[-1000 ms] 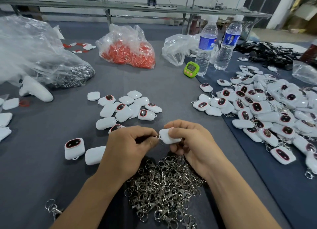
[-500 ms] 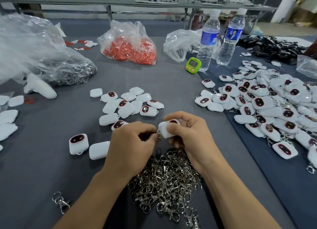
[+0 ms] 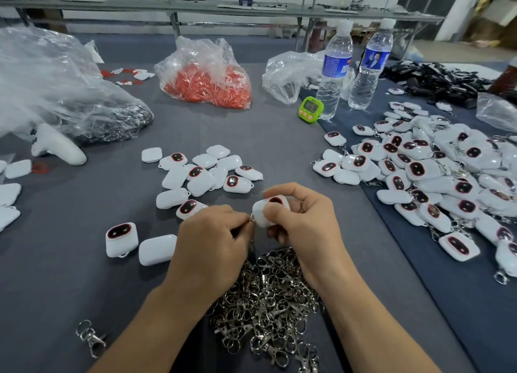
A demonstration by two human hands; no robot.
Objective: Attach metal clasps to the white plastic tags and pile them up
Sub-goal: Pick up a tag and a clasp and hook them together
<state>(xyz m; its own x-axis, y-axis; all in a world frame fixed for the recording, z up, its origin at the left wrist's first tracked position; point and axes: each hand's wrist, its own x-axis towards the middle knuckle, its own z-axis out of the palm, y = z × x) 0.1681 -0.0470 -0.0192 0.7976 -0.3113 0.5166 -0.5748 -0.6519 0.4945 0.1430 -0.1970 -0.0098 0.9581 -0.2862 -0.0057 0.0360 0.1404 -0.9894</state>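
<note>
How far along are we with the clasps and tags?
Done: a big finished pile with clasps lies to the right. In hand: the right hand holds a white tag while the left hand pinches a clasp at its corner. Left: the loose tags at centre, plus the clasp heap.

Right hand [image 3: 303,221] grips a white tag [image 3: 265,209]; left hand [image 3: 212,241] pinches a metal clasp [image 3: 251,219] at the tag's nine o'clock edge; clasp heap [image 3: 268,302] at six o'clock.
</note>
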